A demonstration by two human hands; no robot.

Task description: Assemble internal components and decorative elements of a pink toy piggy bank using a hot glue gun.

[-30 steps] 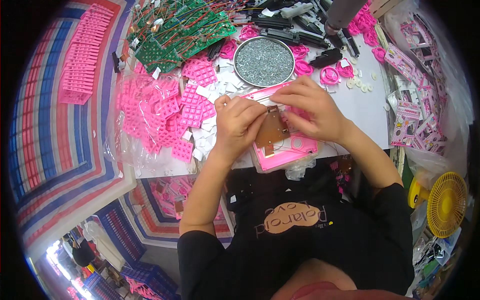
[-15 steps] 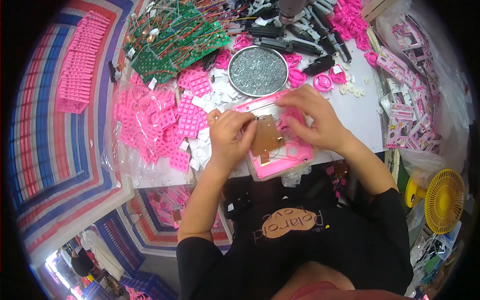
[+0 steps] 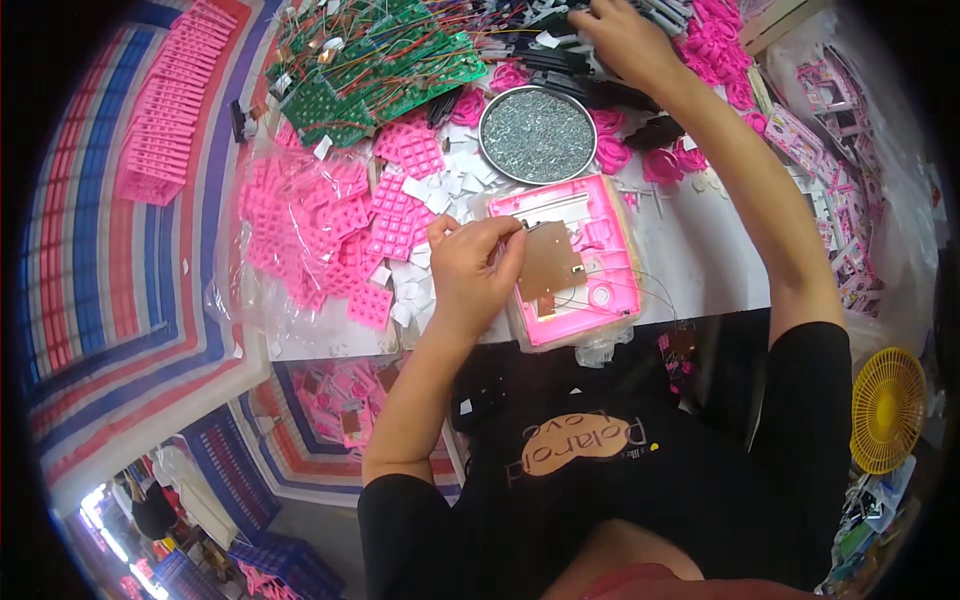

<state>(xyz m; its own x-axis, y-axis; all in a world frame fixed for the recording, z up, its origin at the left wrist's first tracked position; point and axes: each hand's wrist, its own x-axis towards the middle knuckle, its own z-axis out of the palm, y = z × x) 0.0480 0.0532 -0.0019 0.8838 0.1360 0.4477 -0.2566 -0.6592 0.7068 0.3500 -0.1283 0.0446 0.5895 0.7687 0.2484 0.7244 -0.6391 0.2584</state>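
Observation:
A pink plastic housing [image 3: 622,270] lies open side up on the table in front of me, with a clear bag's edge under it. Inside rests a brown circuit board [image 3: 552,262] with thin wires, and a white round part shows beside it. My left hand [image 3: 475,268] is closed in a pinch at the board's upper left edge. Far from the housing, my right hand [image 3: 630,42] reaches over the pile of black and grey parts [image 3: 560,70] at the back. Its fingers look stretched and apart, partly cut off by the top edge, with nothing visible in them.
A round metal dish of small screws [image 3: 538,135] stands behind the housing. Green circuit boards with wires [image 3: 380,75], pink keypads [image 3: 300,230] and white pieces [image 3: 465,165] lie left. Bagged printed pink parts [image 3: 835,150] and a yellow fan [image 3: 888,410] are right.
My right hand has left the housing and moved up and away to the back pile. My left hand stays at the circuit board. The grey cylindrical tool at the top is no longer visible.

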